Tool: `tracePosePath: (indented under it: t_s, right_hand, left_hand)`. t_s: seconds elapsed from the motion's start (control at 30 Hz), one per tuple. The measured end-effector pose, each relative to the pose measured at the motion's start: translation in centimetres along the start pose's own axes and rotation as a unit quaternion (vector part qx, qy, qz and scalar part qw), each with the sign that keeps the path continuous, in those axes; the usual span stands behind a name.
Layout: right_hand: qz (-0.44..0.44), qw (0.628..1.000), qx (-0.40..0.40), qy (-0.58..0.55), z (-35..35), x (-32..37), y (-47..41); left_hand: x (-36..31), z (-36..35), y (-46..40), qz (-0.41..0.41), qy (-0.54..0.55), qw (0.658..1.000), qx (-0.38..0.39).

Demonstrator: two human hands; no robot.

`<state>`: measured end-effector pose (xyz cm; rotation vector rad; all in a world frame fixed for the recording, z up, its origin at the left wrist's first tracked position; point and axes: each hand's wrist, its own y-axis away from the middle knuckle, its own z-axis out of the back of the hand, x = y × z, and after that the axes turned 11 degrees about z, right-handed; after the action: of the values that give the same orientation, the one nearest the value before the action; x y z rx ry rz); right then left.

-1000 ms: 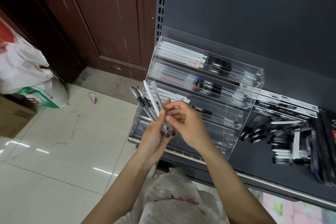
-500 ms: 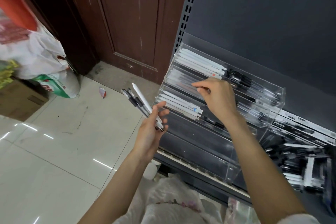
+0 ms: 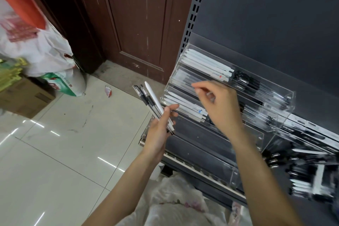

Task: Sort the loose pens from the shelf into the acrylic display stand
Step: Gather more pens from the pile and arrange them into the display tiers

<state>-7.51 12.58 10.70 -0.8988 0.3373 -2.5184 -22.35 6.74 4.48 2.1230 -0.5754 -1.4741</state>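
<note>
Several pens point(image 3: 154, 106) fan up and left out of my left hand point(image 3: 159, 130), which grips them in a bunch: a white one beside clear ones with black grips. My right hand point(image 3: 220, 106) hovers over the acrylic display stand point(image 3: 275, 95), fingers loosely curled with the fingertips drawn together at the second tier; blur keeps me from telling whether it pinches anything. White and black pens already lie in the upper tiers. Loose pens point(image 3: 300, 176) lie heaped on the dark shelf point(image 3: 205, 139) to the right of the stand.
</note>
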Motion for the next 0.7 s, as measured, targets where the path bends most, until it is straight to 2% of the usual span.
tracePosePath:
  t_s: [0.07, 0.17, 0.4, 0.5, 0.57, 0.6, 0.7]
  right_hand:
    - [-0.052, 0.995, 0.053, -0.073, -0.7, 1.6, 1.2]
    - [-0.098, 0.987, 0.104, -0.077, -2.8, 1.9, 2.5]
    - [-0.207, 0.952, 0.017, -0.226, -3.2, 1.0, 4.1]
    - [-0.235, 0.928, -0.077, -0.277, -1.8, 0.4, 4.2]
    - [-0.222, 0.93, -0.119, -0.267, -0.4, -0.4, 3.8]
    - [-0.205, 0.94, -0.116, -0.246, 0.3, -0.8, 3.5]
    - [-0.137, 0.983, -0.017, -0.12, 0.2, -1.6, 3.3]
  left_hand:
    - [0.3, -0.5, 0.0, 0.001, -0.023, 1.0, -0.005]
    - [0.9, -1.5, 0.2, 0.015, -0.072, 0.997, 0.007]
    - [2.6, -3.5, 1.1, 0.024, -0.149, 0.987, 0.06]
    - [2.6, -3.6, 1.5, 0.018, -0.133, 0.987, 0.085]
    - [2.6, -3.4, 1.6, 0.0, -0.126, 0.989, 0.081]
    - [2.7, -3.1, 1.6, -0.006, -0.124, 0.99, 0.066]
    - [2.5, -1.9, 1.1, -0.006, -0.067, 0.998, -0.012]
